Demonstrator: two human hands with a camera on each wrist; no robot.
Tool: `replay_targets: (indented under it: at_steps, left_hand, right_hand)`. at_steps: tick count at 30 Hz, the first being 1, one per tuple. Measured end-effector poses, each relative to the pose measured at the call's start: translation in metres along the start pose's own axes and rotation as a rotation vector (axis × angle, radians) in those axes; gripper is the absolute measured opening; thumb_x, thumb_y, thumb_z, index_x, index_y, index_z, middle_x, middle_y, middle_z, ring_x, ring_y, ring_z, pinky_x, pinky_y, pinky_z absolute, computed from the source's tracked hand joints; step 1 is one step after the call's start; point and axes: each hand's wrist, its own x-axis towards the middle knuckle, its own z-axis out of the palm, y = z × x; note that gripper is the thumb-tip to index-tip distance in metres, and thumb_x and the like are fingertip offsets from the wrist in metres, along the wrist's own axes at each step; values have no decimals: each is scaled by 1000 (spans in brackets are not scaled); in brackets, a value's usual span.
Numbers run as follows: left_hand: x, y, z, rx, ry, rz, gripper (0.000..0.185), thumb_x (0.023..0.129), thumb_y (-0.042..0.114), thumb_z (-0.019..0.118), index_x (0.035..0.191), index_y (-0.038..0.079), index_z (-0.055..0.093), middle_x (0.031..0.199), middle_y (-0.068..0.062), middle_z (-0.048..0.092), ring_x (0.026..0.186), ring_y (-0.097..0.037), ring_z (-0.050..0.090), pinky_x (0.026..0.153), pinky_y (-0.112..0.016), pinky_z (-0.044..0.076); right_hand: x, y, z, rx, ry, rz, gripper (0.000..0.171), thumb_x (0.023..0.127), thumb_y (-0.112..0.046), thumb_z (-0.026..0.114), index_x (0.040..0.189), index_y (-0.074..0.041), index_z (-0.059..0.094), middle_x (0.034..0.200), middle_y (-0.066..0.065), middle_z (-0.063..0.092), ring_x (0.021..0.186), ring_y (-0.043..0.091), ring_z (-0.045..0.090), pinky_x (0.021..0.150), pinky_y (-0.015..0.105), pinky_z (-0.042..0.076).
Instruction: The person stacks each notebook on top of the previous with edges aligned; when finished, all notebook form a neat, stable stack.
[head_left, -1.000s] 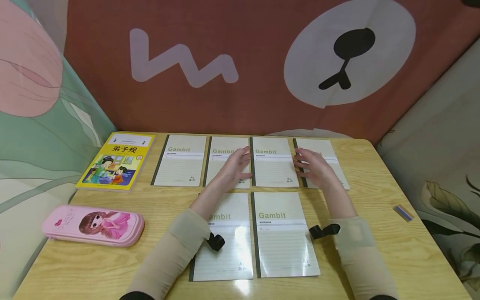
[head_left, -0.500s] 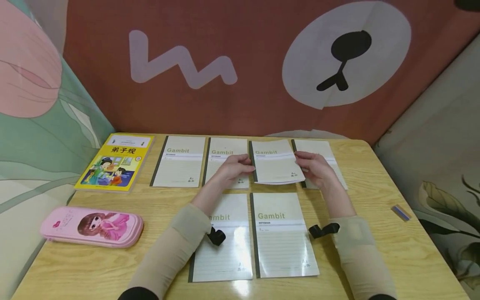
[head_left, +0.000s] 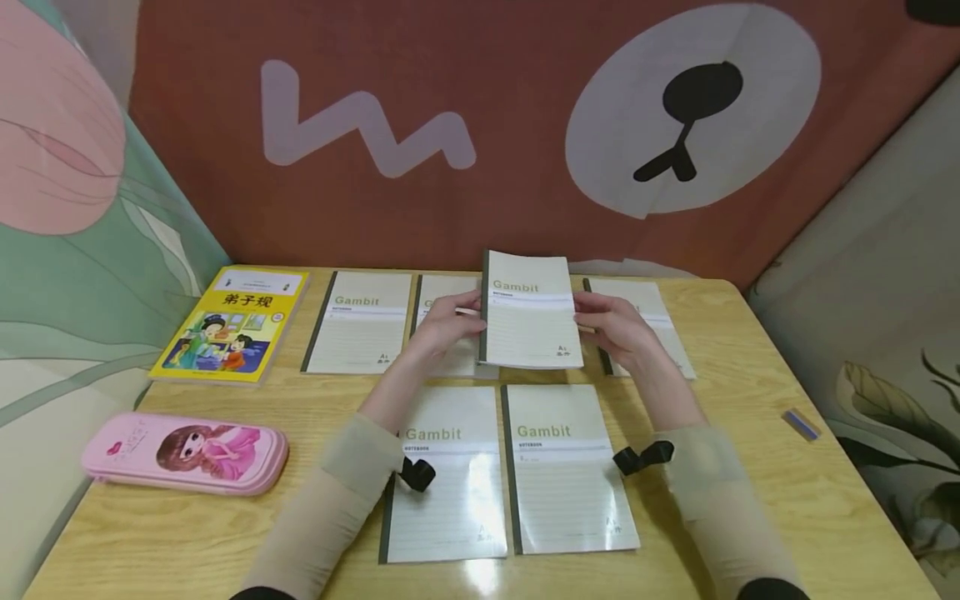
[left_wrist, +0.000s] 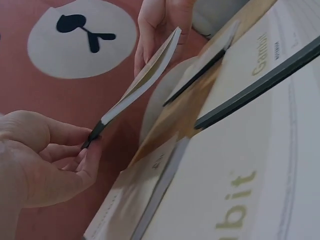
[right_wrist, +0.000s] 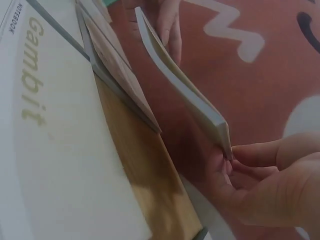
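Your left hand (head_left: 442, 327) pinches the dark spine and your right hand (head_left: 611, 329) the open edge of the cream Gambit notebook (head_left: 528, 310), raised clear above the wooden table (head_left: 750, 417), over the back row

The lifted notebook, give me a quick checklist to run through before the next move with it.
1. Left hand grips the lifted notebook at its dark spine edge: ok, thumb and fingers pinch it in the left wrist view.
2. Right hand grips the opposite edge: ok, pinch shows in the right wrist view.
3. Notebook off the table: ok, both wrist views show a gap beneath it.
4. Notebook closed: ok, cover faces the head camera, pages together.
5. Two front notebooks lie flat, side by side: ok.
6. Anything under the vacated spot in the back row: cannot tell, the lifted notebook hides it.
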Motion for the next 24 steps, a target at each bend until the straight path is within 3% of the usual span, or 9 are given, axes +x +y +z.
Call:
replay_targets:
  at_steps: [10,15,20,24]
  left_hand:
    - [-14,0,-48,91,125,-18,56,100,0,53,156,7,44,137,-18,55,108,-19,56,97,-35,55]
    - [-18,-10,-63,175,171,-65,56,101,1,49,157,2,40,137,-20,53,105,-20,55,95,-35,53]
    - [-22,-13,-70,274,175,-148,56,106,14,48,159,5,36,154,-18,47,130,-29,54,111,-44,48]
    - [-23,-14,-73,327,160,-179,54,108,21,47,159,6,37,161,-16,45,147,-30,44,121,-48,41]
  right_hand:
    - [22,-19,52,-56,-67,-10,49,105,-2,51,154,-1,44,126,8,59,101,9,63,84,22,59]
    - [36,-16,75,-45,-79,47,47,105,-6,53,151,2,47,137,17,60,99,9,65,100,32,58]
    - [49,-9,89,-62,-70,104,46,105,-7,53,150,4,48,129,16,63,95,11,63,114,46,50]
    - [55,-5,94,-58,-81,137,45,105,-5,52,149,5,48,126,15,64,96,13,64,108,41,54]
